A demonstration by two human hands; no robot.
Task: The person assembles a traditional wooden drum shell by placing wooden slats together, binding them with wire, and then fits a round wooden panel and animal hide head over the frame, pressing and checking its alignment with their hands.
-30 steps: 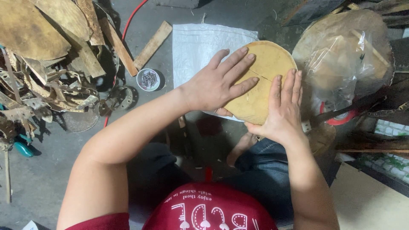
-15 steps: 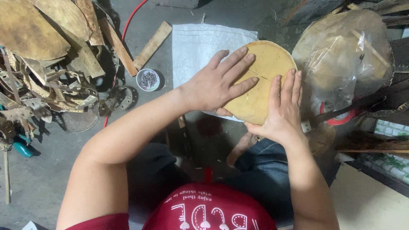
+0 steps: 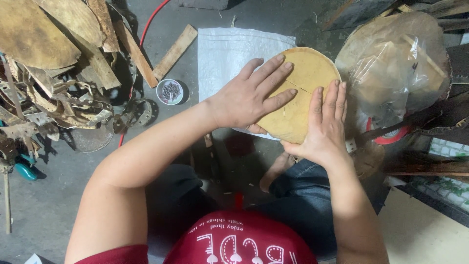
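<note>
A round tan wooden disc (image 3: pixel 305 73) with a thin crack line across it sits in front of me, over a white woven sack (image 3: pixel 229 54) on the floor. My left hand (image 3: pixel 251 95) lies flat on the disc's left half, fingers spread, thumb curled under its lower edge. My right hand (image 3: pixel 325 124) presses flat on the disc's right edge, fingers together and pointing away from me. Both hands hold the disc between them.
A heap of scrap wood offcuts and punched strips (image 3: pixel 53 73) fills the left. A small round tin of nails (image 3: pixel 169 91) sits beside a wooden slat (image 3: pixel 175 51). A clear plastic bag of discs (image 3: pixel 395 63) stands at the right. A red hose (image 3: pixel 151 19) runs across the floor.
</note>
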